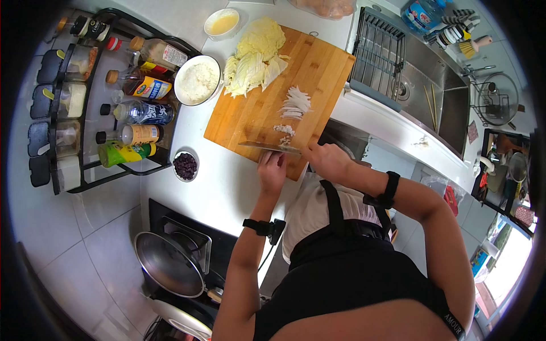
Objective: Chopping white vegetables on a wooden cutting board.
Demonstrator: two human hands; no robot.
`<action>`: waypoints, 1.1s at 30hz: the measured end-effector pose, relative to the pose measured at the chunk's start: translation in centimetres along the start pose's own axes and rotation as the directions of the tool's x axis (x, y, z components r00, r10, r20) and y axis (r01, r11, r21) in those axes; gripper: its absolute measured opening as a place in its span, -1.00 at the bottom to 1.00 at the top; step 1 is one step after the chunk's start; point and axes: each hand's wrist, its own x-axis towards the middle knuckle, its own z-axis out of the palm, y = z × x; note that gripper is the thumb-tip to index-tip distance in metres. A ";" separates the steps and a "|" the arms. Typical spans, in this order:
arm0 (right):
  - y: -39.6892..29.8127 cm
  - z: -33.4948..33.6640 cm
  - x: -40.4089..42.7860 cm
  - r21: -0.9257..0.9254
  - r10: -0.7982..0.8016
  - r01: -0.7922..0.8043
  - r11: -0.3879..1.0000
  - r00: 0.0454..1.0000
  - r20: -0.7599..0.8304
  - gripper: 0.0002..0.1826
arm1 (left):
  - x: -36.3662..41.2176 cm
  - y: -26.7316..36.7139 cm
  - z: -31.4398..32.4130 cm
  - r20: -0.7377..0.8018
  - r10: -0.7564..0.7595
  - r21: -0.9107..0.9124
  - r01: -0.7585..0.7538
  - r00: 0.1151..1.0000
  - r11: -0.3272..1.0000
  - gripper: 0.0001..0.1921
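My right hand (pixel 327 161) grips the handle of a kitchen knife (pixel 266 147) low over the near part of a bamboo cutting board (pixel 251 115). Against the near side of the blade are the curled fingers of my left hand (pixel 272 170); whether they hold anything is hidden. Just beyond the blade lies a little finely chopped white food (pixel 285 129). A row of thin white slices (pixel 296 103) is farther up the board. Pale yellow-green napa cabbage leaves (pixel 258 55) are heaped at the board's far left corner.
A bowl of white, crumbly food (pixel 197 81), a bowl of yellow liquid (pixel 222 23) and a small bowl of dark pieces (pixel 185 166) stand left of the board. Farther left is a bottle rack (pixel 123 170). A wok (pixel 170 264) sits on the stove; the sink (pixel 420 102) is right.
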 end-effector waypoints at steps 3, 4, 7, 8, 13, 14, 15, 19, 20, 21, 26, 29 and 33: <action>-0.5 -0.9 -0.5 0.006 0.016 -0.016 1.000 1.000 -0.009 -0.77 | -0.2 -0.2 0.0 -0.004 -0.022 -0.018 0.022 1.000 1.000 -0.88; -0.5 -1.0 -0.7 0.016 0.021 -0.021 1.000 0.999 -0.024 -0.77 | -0.3 -0.3 0.0 -0.009 -0.048 -0.041 0.048 0.999 0.998 -0.88; -0.5 -0.2 -0.5 -0.013 0.036 -0.036 0.999 0.999 0.012 -0.78 | -0.4 -0.1 -0.2 0.031 -0.081 -0.069 0.083 0.996 0.994 -0.88; -0.4 0.2 -0.3 -0.013 0.039 -0.039 0.999 0.999 0.010 -0.78 | -0.2 0.0 -0.2 0.033 -0.079 -0.070 0.081 0.996 0.994 -0.88; -0.2 -0.2 0.5 0.017 0.007 -0.007 1.000 1.000 0.008 -0.78 | -0.1 -0.1 -0.6 0.011 0.026 -0.011 -0.026 1.000 1.000 -0.88; -0.3 -0.5 0.4 0.017 0.007 -0.007 1.000 1.000 0.008 -0.78 | -0.1 -0.1 -0.7 0.011 0.025 -0.010 -0.025 1.000 1.000 -0.88; -0.3 -0.8 0.1 0.036 0.016 -0.017 0.999 1.000 0.017 -0.78 | -0.2 0.1 -0.8 0.025 0.020 -0.002 -0.020 0.999 1.000 -0.87; -0.8 -1.7 -1.1 0.055 0.036 -0.037 0.998 0.999 0.021 -0.78 | -0.8 -0.3 -0.8 0.052 0.010 0.047 -0.013 0.999 0.999 -0.86; -0.9 -1.6 -1.1 0.055 0.033 -0.034 0.998 0.999 0.022 -0.78 | -0.9 -0.5 -0.7 0.050 0.009 0.049 -0.011 0.999 0.999 -0.86; -0.8 -1.3 -1.2 0.047 0.024 -0.025 0.999 0.999 0.023 -0.78 | -0.8 -0.4 -0.7 0.048 0.007 0.039 -0.009 0.999 0.999 -0.85; -0.3 0.3 -0.3 0.014 0.001 -0.002 1.000 0.999 0.037 -0.81 | -0.2 0.1 -0.8 0.016 0.037 0.035 -0.037 0.999 0.999 -0.85; 0.0 0.2 0.2 0.017 -0.046 0.046 0.999 0.999 -0.011 -0.81 | -0.3 0.0 -1.0 0.014 0.059 0.025 -0.059 0.998 0.998 -0.85; -0.5 -1.1 -0.8 0.042 -0.005 0.004 0.999 1.000 0.017 -0.79 | -0.7 0.3 -1.3 0.012 0.009 -0.030 -0.008 1.000 1.000 -0.86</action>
